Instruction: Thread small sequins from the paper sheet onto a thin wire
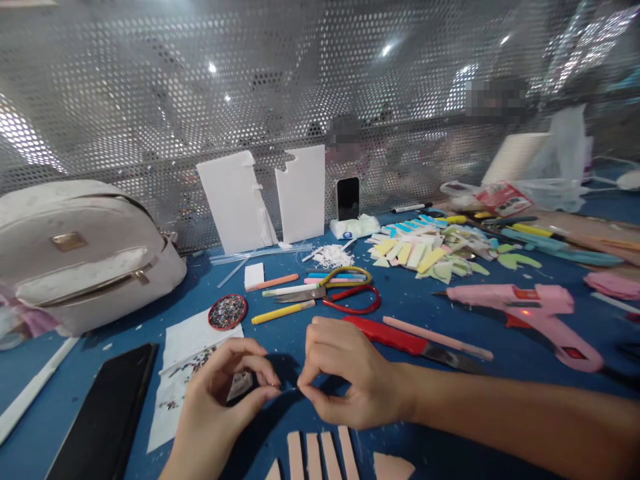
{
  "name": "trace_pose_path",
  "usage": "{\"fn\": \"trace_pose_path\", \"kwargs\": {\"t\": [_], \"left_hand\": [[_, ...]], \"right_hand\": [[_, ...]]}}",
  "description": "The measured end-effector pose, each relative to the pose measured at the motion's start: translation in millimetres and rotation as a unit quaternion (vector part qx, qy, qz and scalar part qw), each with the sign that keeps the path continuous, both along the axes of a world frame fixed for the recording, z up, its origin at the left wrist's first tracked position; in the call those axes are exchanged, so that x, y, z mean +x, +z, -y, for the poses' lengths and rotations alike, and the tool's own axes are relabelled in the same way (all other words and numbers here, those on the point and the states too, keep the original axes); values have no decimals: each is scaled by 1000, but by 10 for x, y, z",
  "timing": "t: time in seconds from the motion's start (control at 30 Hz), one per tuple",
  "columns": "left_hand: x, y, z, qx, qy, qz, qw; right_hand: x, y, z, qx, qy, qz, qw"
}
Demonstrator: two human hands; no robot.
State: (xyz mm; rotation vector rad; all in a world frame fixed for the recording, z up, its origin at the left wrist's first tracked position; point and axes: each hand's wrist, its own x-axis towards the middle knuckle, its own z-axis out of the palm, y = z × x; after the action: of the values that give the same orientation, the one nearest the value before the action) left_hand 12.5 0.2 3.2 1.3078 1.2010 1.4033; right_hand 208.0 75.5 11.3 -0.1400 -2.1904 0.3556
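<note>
**Fine strand pinched in both hands, low centre, hard to see**

Head view, the only one: the thin strand (289, 389) bridges the small gap between my fingertips and looks lifted clear of the blue table (410, 297). Left hand (225, 393): thumb and forefinger together, seemingly nipping one end, other fingers curled. Right hand (350, 380): thumb and forefinger closed on the other side, rest tucked in. A small reddish speck shows at the left fingertips; can't tell if it's a bead, a nail edge or part of the strand.

Handling, my read: next to no weight, bendy, probably slick and springy if it's plastic line. Material not readable at this blur. Would take a tip pinch, not a fist: pads close to the ends, light tension, no jerk. Too loose and it slips; too hard and it could kink or snap. Anything threaded on it would likely slide off if an end drops.

Around me: the white sheet (173, 340) beside my left hand has tiny dark, mixed-colour bits scattered on it; the red-rimmed dish (227, 311) on its upper part holds more. Those look light, hard and rolly, so fingertips only. Pink strips (313, 457) lie flat below my hands, apart from them; they look light and soft, best taken by the long edges. Red-handled cutter (393, 335) lies just beyond my right hand.
</note>
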Motion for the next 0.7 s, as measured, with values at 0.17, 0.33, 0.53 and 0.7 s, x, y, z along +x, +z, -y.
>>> {"fn": "trace_pose_path", "kwargs": {"t": [0.17, 0.33, 0.53, 0.7], "left_hand": [[-3, -4, -1, -6, 2, -3, 1000], [2, -7, -1, 4, 0, -1, 1000], [7, 5, 6, 3, -1, -5, 1000], [10, 5, 10, 8, 3, -2, 1000]], "right_hand": [[0, 8, 5, -7, 3, -1, 1000], [-2, 4, 0, 1, -2, 1, 1000], [-5, 10, 2, 3, -8, 9, 1000], [-9, 10, 2, 2, -7, -3, 1000]]}}
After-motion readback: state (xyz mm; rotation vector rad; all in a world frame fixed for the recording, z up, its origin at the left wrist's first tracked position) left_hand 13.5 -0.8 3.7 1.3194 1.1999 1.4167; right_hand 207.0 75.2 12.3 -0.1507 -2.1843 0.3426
